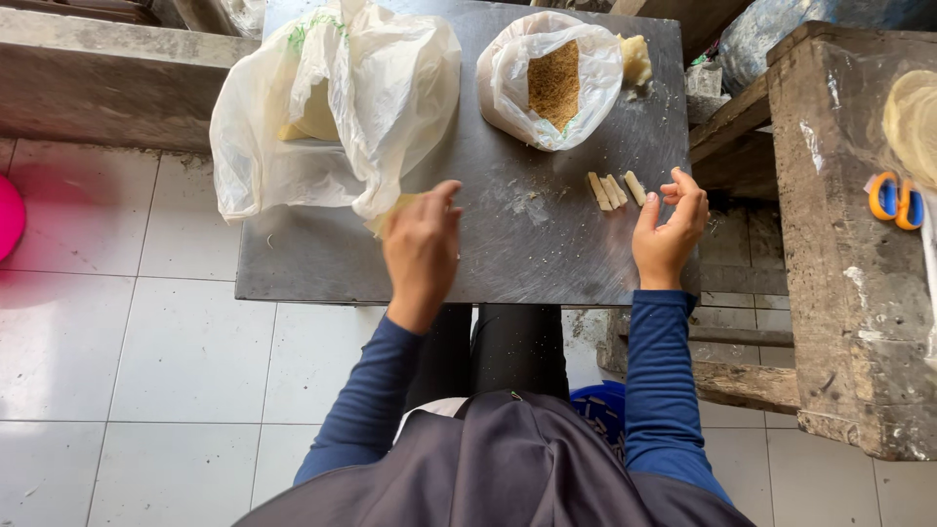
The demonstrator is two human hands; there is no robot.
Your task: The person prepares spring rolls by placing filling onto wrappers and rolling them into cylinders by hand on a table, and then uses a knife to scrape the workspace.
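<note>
Two hands over the metal table (322, 263): left hand (422, 249) grip holding a pale wrapper (390, 213), right hand (670, 229) loosely open beside rolls (613, 188).

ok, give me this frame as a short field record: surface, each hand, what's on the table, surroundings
surface: grey metal table over white tiled floor
left hand: at the edge of a large white plastic bag, touching a pale sheet
right hand: open, empty, beside the rolled sticks
also on table: small bag of brown crumbs
surroundings: orange scissors on wooden bench, right
</note>
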